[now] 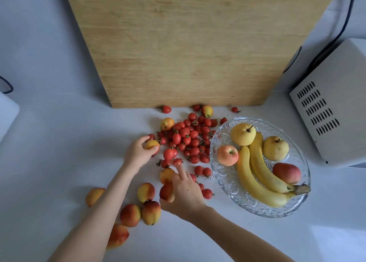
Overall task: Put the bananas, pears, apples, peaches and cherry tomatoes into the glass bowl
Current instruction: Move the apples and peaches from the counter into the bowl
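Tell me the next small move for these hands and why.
Probably carry both peaches across into the glass bowl: the left hand already grips one peach, the right hand another, and the bowl holds none yet.

Left hand (138,152) and right hand (185,192) curled, gripping.

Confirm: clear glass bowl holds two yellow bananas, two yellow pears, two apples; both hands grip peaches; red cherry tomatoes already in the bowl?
Wrong on the tomatoes. The head view shows the red cherry tomatoes piled on the white table, left of the clear glass bowl, none inside it. The rest stands.
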